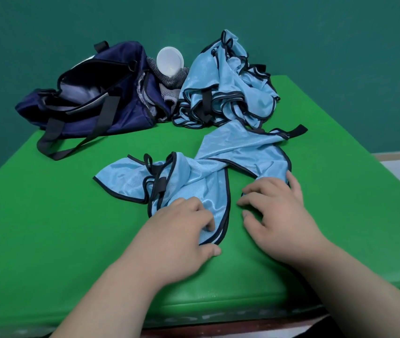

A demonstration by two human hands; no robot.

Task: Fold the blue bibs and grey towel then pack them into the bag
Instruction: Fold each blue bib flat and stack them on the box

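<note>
1. Two bare hands lie palm-down on the near part of the green table (48,215), close together but not touching.
2. The left hand (182,230) has its fingers curled down onto the near end of a blue bib (208,172), gripping the cloth so that it bunches beneath them. Its thumb rests on the table just beside the bib's black-trimmed edge.
3. The right hand (274,208) is spread and lightly arched, holding nothing. Most of its fingertips are set on bare green surface inside the loop the bib makes, and its farthest finger touches the bib's trim at the right.
4. The bib is pale blue with dark binding and lies unfolded, twisted at its middle. One end flops to the left with a black strap across it; the other runs back and right to a black tab.
5. Behind it, at the far side of the table, sits a heap of bibs (225,89) of the same blue, crumpled and unfolded.
6. Left of the heap is the bag (126,111) — dark blue, its mouth gaping open, its black straps trailing forward over the table.
7. Wedged between the bag and the heap is the grey towel (174,80), mostly hidden — whether part of it lies inside the bag cannot be told. A white cup (169,60) rests on it, tipped with its mouth toward the camera.
8. A teal wall (48,20) stands behind everything.
</note>
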